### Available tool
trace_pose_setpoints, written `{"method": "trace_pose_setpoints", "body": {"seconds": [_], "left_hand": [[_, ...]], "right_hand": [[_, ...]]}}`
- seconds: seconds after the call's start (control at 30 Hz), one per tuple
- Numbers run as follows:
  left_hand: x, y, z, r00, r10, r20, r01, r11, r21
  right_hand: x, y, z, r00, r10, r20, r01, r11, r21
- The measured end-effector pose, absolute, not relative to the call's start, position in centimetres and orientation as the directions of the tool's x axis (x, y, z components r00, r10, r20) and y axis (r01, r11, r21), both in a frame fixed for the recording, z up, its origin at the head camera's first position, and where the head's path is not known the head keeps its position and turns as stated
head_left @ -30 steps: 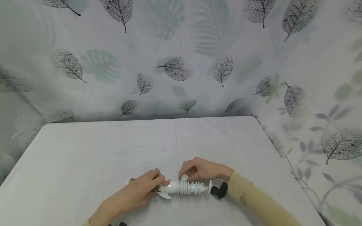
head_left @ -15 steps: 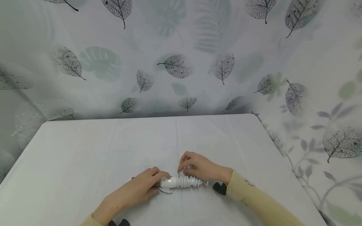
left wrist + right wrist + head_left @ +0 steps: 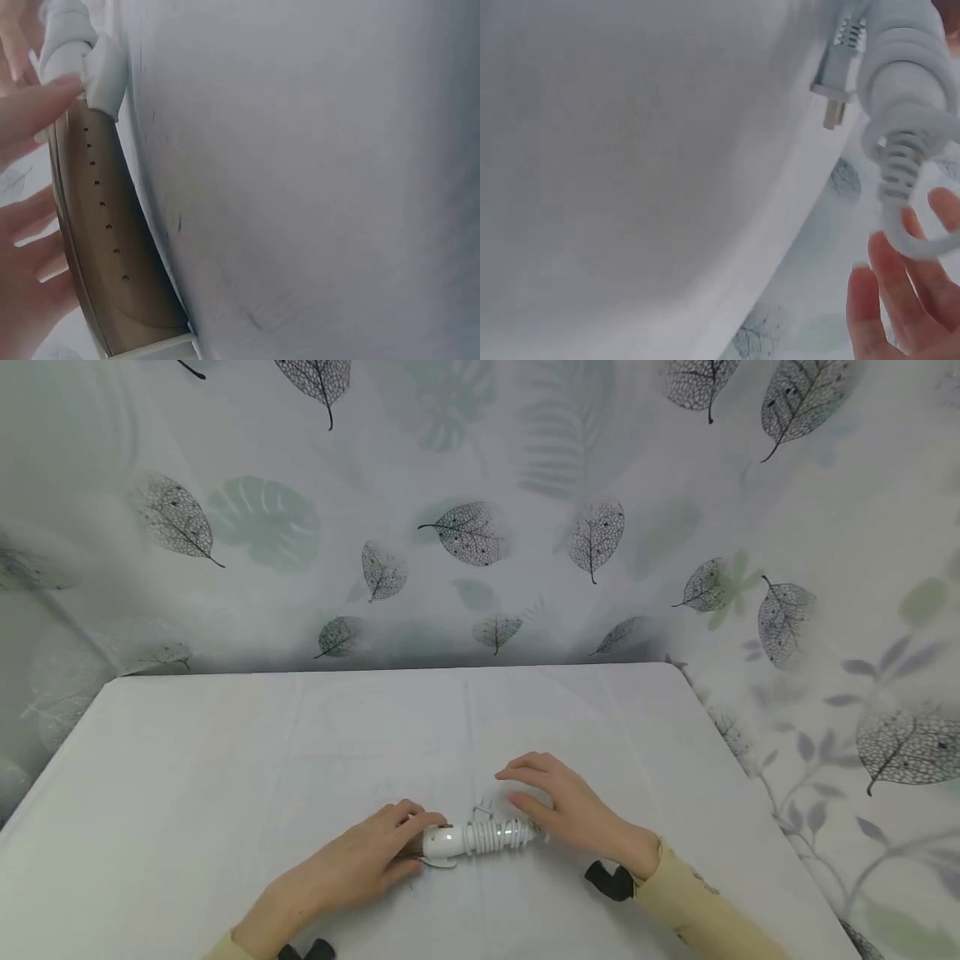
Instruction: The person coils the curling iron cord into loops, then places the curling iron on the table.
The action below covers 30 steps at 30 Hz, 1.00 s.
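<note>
A curling iron [image 3: 447, 842] with a white handle lies across the table, its white cord [image 3: 495, 837] wound in coils round the handle. In the left wrist view its brown barrel [image 3: 112, 232] shows a row of small holes, with a white lever [image 3: 106, 79] by the handle. My left hand [image 3: 352, 860] holds the barrel where it meets the handle, thumb on one side and fingers on the other. My right hand [image 3: 573, 806] hovers by the handle's cord end, fingers spread and holding nothing. The two-pin plug [image 3: 836, 71] sticks out beside the coils.
The white table [image 3: 375, 727] runs back to a wall [image 3: 480, 468] printed with leaves. Black wrist mounts [image 3: 609, 881] show below both wrists. A cord loop [image 3: 915, 244] hangs off the handle's end in the right wrist view.
My right hand has let go of the plug and moved right, its fingers opening out. The plug now stands free beside the coils. My left hand stays on the curling iron.
</note>
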State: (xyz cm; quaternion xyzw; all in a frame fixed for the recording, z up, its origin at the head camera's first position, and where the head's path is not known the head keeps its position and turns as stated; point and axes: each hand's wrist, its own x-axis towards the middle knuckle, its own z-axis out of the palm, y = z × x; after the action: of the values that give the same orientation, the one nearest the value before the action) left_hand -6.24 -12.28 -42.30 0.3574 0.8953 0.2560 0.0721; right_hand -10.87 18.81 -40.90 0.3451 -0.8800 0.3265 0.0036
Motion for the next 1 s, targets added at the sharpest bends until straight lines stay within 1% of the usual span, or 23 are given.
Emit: {"method": "trace_pose_setpoints", "body": {"seconds": [0.07,0.13,0.23,0.37,0.43,0.5,0.6,0.77,1.0], "left_hand": [[-6.1,-12.4,-42.2,-0.74,0.672,0.04,0.593,0.622,0.512],[-6.0,-12.7,-42.0,-0.758,0.652,0.014,0.561,0.641,0.524],[-5.9,-13.4,-41.5,-0.819,0.574,0.002,0.492,0.7,0.517],[-6.0,-15.0,-41.0,-0.909,0.405,0.096,0.404,0.802,0.441],[-6.1,-16.0,-40.8,-0.934,0.331,0.133,0.356,0.842,0.406],[-6.1,-17.0,-40.7,-0.953,0.271,0.137,0.303,0.873,0.383],[-6.0,-18.3,-40.7,-0.968,0.206,0.141,0.245,0.894,0.375],[-5.8,-19.8,-41.1,-0.968,0.125,0.216,0.197,0.915,0.352],[-5.5,-20.4,-41.5,-0.959,0.104,0.265,0.189,0.93,0.317]], "right_hand": [[-10.3,19.4,-40.7,-0.792,-0.553,0.259,-0.587,0.573,-0.572],[-9.8,20.1,-40.5,-0.817,-0.503,0.281,-0.566,0.604,-0.562],[-9.1,21.4,-40.5,-0.86,-0.411,0.303,-0.511,0.675,-0.532],[-8.5,23.5,-40.5,-0.904,-0.255,0.343,-0.406,0.763,-0.503],[-8.2,24.5,-40.3,-0.912,-0.191,0.363,-0.364,0.785,-0.501],[-7.9,25.3,-40.2,-0.914,-0.151,0.378,-0.334,0.807,-0.487],[-7.4,26.3,-40.1,-0.915,-0.137,0.379,-0.312,0.836,-0.451],[-6.4,27.0,-40.2,-0.929,-0.156,0.336,-0.294,0.862,-0.413],[-6.0,27.2,-40.4,-0.927,-0.178,0.33,-0.296,0.888,-0.353]]}}
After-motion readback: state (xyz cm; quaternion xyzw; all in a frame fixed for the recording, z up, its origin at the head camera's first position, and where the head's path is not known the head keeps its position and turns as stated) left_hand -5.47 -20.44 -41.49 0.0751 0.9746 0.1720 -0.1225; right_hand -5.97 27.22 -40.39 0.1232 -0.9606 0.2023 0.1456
